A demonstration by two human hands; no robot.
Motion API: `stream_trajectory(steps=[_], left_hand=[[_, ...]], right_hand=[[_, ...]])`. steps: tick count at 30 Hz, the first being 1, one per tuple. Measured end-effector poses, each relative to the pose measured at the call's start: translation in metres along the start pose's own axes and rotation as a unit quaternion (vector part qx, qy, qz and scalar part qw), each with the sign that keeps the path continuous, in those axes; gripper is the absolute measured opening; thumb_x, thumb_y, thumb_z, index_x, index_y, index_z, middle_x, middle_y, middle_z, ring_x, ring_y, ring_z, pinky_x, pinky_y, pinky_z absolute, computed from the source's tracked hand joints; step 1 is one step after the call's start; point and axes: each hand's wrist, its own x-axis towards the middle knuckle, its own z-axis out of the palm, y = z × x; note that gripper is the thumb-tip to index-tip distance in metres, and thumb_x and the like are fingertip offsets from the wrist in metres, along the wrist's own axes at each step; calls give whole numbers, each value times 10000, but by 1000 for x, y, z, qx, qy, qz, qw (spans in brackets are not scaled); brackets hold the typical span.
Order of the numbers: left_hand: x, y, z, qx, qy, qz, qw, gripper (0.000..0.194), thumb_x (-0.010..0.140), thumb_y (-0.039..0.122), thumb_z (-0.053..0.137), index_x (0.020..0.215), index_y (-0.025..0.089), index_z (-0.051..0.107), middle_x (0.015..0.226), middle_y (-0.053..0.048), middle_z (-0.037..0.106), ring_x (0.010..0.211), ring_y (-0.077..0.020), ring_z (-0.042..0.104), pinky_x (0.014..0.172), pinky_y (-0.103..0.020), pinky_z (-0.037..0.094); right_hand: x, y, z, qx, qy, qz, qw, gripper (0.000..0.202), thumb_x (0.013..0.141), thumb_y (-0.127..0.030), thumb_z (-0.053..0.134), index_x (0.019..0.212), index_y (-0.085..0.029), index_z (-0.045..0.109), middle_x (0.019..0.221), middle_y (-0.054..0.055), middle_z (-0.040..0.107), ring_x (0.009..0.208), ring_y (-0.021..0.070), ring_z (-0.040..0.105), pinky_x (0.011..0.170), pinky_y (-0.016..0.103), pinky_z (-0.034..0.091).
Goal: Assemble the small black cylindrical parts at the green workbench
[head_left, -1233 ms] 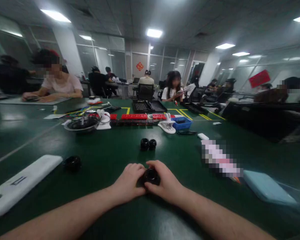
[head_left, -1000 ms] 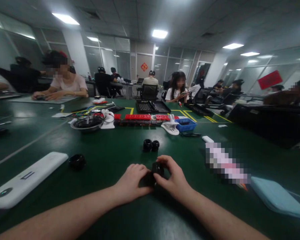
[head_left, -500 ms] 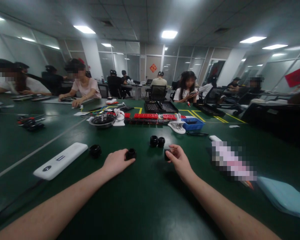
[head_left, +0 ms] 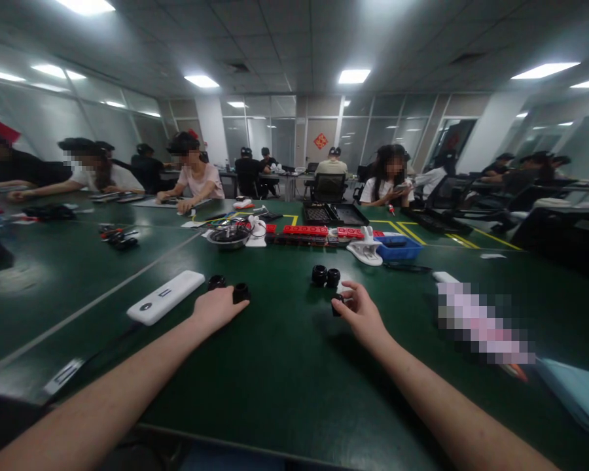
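Note:
My left hand (head_left: 219, 309) is closed on a short black hollow cylinder (head_left: 241, 294), its round opening facing up at the tabletop. Just behind those fingers sits another black cylinder (head_left: 216, 282), partly covered by the hand. My right hand (head_left: 360, 311) pinches a small black piece (head_left: 337, 305) between thumb and fingers, slightly above the table; its exact kind is unclear. Beyond it, a larger black cylinder (head_left: 319, 275) and a smaller black cylinder (head_left: 332, 277) stand side by side.
On the green table (head_left: 269, 386) lie a white power bank (head_left: 169, 297) with a cable at left, and a pale blue item (head_left: 576, 392) at right. Farther back are red strips (head_left: 305, 230), a blue bin (head_left: 397, 247), a white clamp (head_left: 366, 249) and a round metal dish (head_left: 229, 237). Several people sit beyond.
The view has turned left and up, shifting the scene to the right. My left hand has slid left with its cylinder, up to the other one. The right hand keeps its piece.

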Motion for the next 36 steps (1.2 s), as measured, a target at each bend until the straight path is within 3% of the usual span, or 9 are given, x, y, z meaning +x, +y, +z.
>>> stream_trajectory(steps=[7, 11, 14, 19, 24, 27, 29, 33, 36], left_hand=[[-56, 21, -31, 32, 10, 0, 999, 555, 741, 554, 495, 1014, 81, 595, 826, -162, 649, 769, -323, 611, 546, -325, 453], [-83, 54, -49, -70, -12, 147, 987, 538, 752, 618, 451, 1084, 214, 577, 728, -39, 640, 683, -257, 608, 574, -318, 435], [-69, 75, -39, -291, -94, 267, 914, 466, 782, 530, 489, 1113, 209, 549, 899, -39, 629, 821, -217, 590, 685, -296, 442], [-36, 90, -5, -538, -335, 338, 696, 580, 715, 364, 657, 1224, 189, 438, 1141, -78, 543, 1014, -231, 522, 797, -321, 430], [-31, 91, 8, -539, -395, 359, 651, 527, 632, 324, 735, 1106, 187, 550, 1057, -42, 577, 1002, -227, 517, 873, -341, 380], [-34, 87, 0, -498, -425, 365, 662, 521, 641, 325, 708, 1112, 199, 526, 1019, -25, 576, 956, -213, 529, 831, -328, 406], [-35, 79, -13, -472, -411, 347, 698, 471, 630, 258, 702, 1056, 189, 513, 958, -16, 583, 917, -204, 545, 787, -309, 433], [-23, 44, -46, -423, -324, 301, 791, 386, 730, 251, 578, 1083, 223, 424, 958, -17, 612, 954, -197, 560, 835, -319, 421], [-4, 14, -61, -357, -179, 229, 887, 428, 718, 329, 559, 1104, 233, 402, 990, -38, 632, 956, -223, 575, 816, -336, 439]], right_hand=[[-4, -7, 0, -51, 15, -31, 998, 542, 689, -397, 578, 1145, -172, 389, 879, 50, 513, 678, 200, 551, 652, 400, 481], [-16, -20, 2, -62, 35, -76, 995, 593, 737, -352, 536, 1247, -186, 283, 1052, 103, 492, 907, 250, 525, 836, 456, 419], [-28, -29, 4, -74, -13, -143, 987, 597, 768, -281, 522, 1286, -222, 232, 1071, 95, 515, 940, 240, 523, 870, 450, 405], [-44, -38, 6, -147, -176, -259, 938, 645, 799, -164, 490, 1341, -263, 156, 1169, 104, 471, 1067, 250, 461, 916, 449, 386], [-52, -40, 7, -172, -210, -251, 929, 669, 776, -132, 510, 1346, -246, 179, 1152, 112, 465, 1057, 245, 458, 888, 412, 420], [-51, -40, 7, -190, -219, -254, 923, 724, 743, -184, 570, 1351, -235, 180, 1178, 114, 470, 1094, 270, 422, 911, 447, 390], [-48, -39, 6, -195, -206, -253, 925, 757, 734, -212, 586, 1356, -237, 156, 1235, 110, 448, 1146, 285, 370, 945, 480, 346], [-39, -34, 4, -192, -140, -197, 951, 634, 796, -188, 505, 1340, -255, 186, 1250, 94, 445, 1162, 261, 373, 966, 487, 329], [-35, -29, 5, -191, -112, -165, 961, 539, 816, -182, 480, 1306, -250, 267, 1211, 91, 473, 1134, 249, 417, 964, 476, 343]])
